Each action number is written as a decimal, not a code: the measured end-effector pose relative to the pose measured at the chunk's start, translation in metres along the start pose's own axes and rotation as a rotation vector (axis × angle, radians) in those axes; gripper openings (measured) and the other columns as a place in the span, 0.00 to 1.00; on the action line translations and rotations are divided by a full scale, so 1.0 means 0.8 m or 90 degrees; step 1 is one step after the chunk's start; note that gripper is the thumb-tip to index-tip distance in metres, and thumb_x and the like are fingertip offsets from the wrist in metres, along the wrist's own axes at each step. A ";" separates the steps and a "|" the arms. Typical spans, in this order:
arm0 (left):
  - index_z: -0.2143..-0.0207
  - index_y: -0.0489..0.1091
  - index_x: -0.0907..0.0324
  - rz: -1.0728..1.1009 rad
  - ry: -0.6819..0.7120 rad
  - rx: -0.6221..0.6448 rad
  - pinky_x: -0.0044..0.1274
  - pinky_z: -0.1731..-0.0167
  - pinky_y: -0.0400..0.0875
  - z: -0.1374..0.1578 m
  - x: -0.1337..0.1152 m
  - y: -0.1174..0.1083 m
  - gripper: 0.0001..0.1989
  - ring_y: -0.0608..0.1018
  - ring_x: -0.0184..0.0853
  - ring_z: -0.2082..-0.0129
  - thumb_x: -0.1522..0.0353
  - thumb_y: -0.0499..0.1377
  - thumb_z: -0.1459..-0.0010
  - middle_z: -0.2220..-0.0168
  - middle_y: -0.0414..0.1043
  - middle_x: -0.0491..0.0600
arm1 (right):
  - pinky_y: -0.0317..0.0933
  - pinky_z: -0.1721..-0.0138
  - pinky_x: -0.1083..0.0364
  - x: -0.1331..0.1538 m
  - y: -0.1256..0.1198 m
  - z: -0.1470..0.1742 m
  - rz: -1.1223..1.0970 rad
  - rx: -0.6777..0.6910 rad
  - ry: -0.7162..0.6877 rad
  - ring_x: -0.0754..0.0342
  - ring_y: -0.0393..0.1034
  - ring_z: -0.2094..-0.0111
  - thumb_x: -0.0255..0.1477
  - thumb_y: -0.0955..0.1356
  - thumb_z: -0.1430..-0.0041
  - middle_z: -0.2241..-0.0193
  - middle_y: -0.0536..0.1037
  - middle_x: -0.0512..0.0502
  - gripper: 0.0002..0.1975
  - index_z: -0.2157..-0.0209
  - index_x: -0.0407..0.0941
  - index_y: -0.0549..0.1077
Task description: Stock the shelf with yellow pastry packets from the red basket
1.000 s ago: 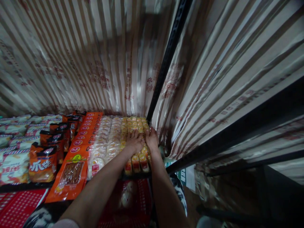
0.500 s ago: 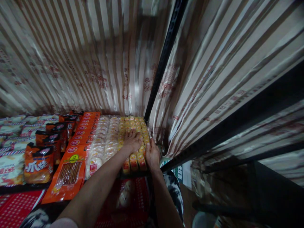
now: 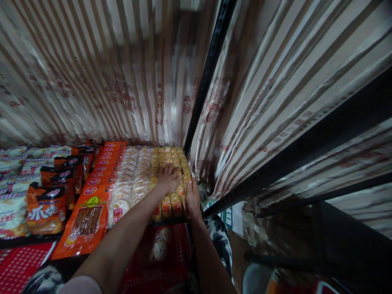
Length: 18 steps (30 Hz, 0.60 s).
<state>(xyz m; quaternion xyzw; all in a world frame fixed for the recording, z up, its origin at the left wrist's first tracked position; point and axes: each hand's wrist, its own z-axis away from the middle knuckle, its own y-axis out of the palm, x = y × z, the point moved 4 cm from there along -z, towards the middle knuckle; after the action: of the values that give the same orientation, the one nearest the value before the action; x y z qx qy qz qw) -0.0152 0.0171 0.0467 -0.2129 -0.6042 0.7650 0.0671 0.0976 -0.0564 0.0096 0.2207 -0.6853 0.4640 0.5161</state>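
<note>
Rows of small yellow-wrapped snack packs (image 3: 167, 208) stand tightly lined up at the right end of a shelf. My left hand (image 3: 169, 178) lies flat on top of them, fingers spread. Against their right side rests my right hand (image 3: 192, 198), its fingers straight and pointing away from me. Just left of the yellow packs are rows of clear-wrapped round white snacks (image 3: 119, 210). Beside those, orange packets (image 3: 87, 220) with brown sticks behind a clear window overlap in a long row.
Orange and black snack bags (image 3: 45, 210) and white bags (image 3: 12, 212) fill the shelf's left. A black metal post (image 3: 203, 85) rises at the back corner, before striped curtains (image 3: 137, 81). Below is a red basket (image 3: 177, 261) holding round white packs (image 3: 159, 247).
The view has shifted slightly, so everything sits a little further left. Both hands keep nearly the same places on the yellow packs.
</note>
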 end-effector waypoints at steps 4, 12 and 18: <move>0.39 0.48 0.54 0.002 -0.001 0.008 0.39 0.40 0.35 0.002 -0.001 -0.003 0.29 0.41 0.39 0.36 0.56 0.36 0.40 0.35 0.39 0.49 | 0.49 0.43 0.48 -0.008 0.003 -0.001 -0.020 -0.017 0.022 0.49 0.57 0.44 0.44 0.50 0.40 0.45 0.64 0.36 0.31 0.44 0.39 0.61; 0.39 0.49 0.54 -0.007 0.005 0.000 0.39 0.40 0.37 0.003 -0.001 -0.004 0.29 0.43 0.39 0.36 0.56 0.35 0.40 0.35 0.41 0.50 | 0.45 0.41 0.50 0.016 -0.006 0.002 0.156 0.051 -0.137 0.50 0.53 0.41 0.42 0.50 0.39 0.44 0.63 0.37 0.31 0.44 0.37 0.61; 0.39 0.48 0.52 -0.019 0.010 -0.008 0.38 0.40 0.35 0.000 0.000 0.002 0.29 0.42 0.39 0.36 0.55 0.34 0.40 0.35 0.43 0.46 | 0.42 0.40 0.48 -0.003 0.005 0.006 0.096 0.064 -0.097 0.52 0.48 0.39 0.41 0.48 0.38 0.40 0.56 0.40 0.31 0.40 0.39 0.53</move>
<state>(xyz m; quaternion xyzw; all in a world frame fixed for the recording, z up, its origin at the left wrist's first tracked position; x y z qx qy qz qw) -0.0152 0.0167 0.0452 -0.2102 -0.6116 0.7583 0.0815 0.0928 -0.0590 0.0053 0.2286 -0.7132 0.5172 0.4143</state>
